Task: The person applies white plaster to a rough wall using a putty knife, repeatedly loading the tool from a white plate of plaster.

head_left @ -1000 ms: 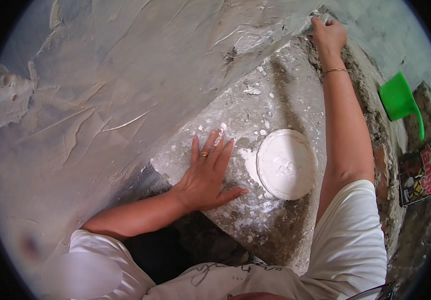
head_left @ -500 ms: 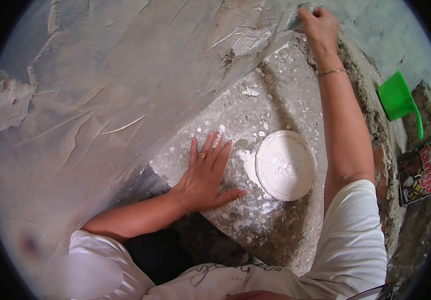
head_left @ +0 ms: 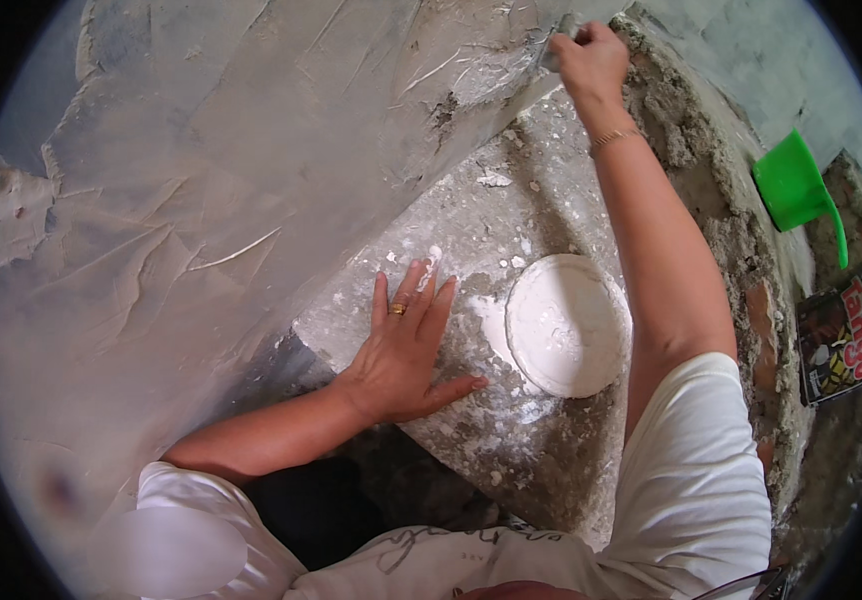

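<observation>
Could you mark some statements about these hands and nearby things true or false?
1. The bare left hand is spread and wears a gold-coloured ring. True.
2. A gold-coloured bracelet is worn just behind the bare right hand. True.
3. The right hand is empty. False: it grips a small greyish object.
4. A bright green plastic dipper is right of the right hand. True.
5. The left hand holds the dipper. False: it holds nothing visible.
6. Nothing round lies right of the left hand. False: a round, white, plate-like object does.
</observation>
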